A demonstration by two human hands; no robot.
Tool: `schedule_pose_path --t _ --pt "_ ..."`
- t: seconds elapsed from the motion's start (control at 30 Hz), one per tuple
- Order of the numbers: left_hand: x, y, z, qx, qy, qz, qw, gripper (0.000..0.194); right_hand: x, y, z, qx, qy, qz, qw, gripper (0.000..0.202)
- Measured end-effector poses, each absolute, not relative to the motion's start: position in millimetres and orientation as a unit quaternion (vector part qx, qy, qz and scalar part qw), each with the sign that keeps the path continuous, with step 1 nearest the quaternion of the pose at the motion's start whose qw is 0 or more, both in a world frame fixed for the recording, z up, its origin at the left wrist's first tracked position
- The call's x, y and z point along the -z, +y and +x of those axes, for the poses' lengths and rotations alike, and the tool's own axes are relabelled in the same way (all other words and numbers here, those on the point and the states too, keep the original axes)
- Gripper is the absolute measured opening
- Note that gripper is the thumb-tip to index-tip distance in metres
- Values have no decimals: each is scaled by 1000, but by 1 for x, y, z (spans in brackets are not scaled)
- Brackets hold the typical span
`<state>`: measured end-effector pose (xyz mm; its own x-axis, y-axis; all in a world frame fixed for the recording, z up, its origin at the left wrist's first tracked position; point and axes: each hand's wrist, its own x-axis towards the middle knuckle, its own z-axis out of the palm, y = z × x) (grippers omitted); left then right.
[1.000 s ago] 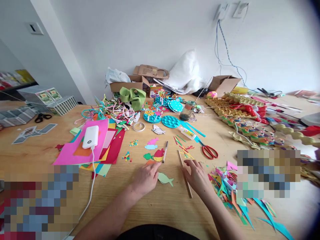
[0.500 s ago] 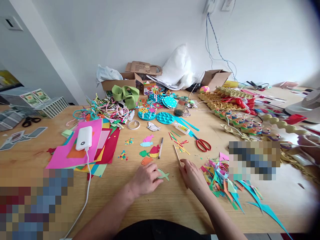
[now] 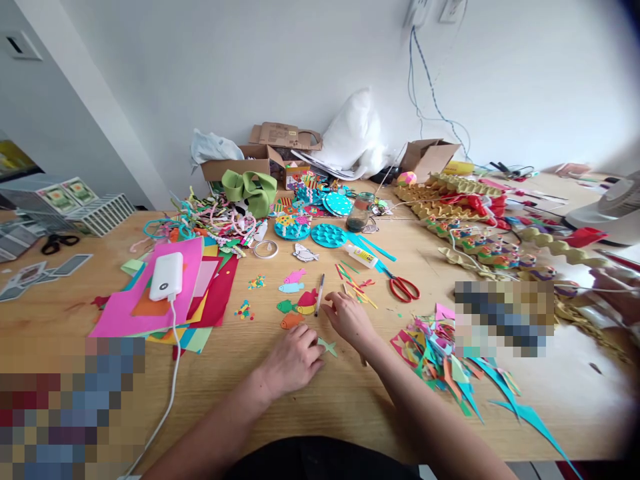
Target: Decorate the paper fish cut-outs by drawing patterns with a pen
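My left hand (image 3: 296, 358) rests low on the table, its curled fingers over the head end of a light green paper fish (image 3: 329, 347); the tail shows beside them. My right hand (image 3: 350, 319) reaches across toward a pen (image 3: 320, 297), fingers apart and their tips just right of it. Whether they touch the pen I cannot tell. A thin wooden stick (image 3: 363, 362) lies mostly hidden under my right hand and wrist. Beyond my left hand are an orange paper fish (image 3: 291, 321), a red and yellow fish (image 3: 307, 303), a green fish (image 3: 287, 306), a light blue fish (image 3: 291, 288) and a pink fish (image 3: 295, 276).
Small paper dots (image 3: 245, 310) lie left of the fish. Red-handled scissors (image 3: 405, 289) and a glue bottle (image 3: 362, 256) sit beyond my right hand. Paper scraps (image 3: 435, 353) pile up on the right. Coloured sheets (image 3: 117, 313) carry a white power bank (image 3: 167, 276) on the left.
My right hand has left the wooden stick and moved left and forward to beside the pen. My left hand stays over the light green fish. The view has shifted slightly.
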<state>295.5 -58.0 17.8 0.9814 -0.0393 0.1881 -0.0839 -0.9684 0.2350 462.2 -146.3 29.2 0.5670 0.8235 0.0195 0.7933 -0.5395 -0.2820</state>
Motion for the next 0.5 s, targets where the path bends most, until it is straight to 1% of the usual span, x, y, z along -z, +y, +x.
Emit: schedule_pose_path --t 0.07,0.17,0.3,0.4,0.5 --pt "-17 -58 296 -97 -32 987 127 15 -33 -132 463 -68 -444 -888 97 26" --pt "-15 -56 297 -124 -4 982 143 17 -33 -119 468 -77 -425 -899 72 29" --pt "-11 -52 299 -168 65 974 140 26 -31 -113 477 -78 -412 -906 54 32" --pt "-7 -50 300 -158 93 975 125 36 -32 -114 483 -77 -414 -906 50 31" --pt "-4 -50 301 -130 90 980 117 42 -38 -115 487 -70 -431 -897 62 28"
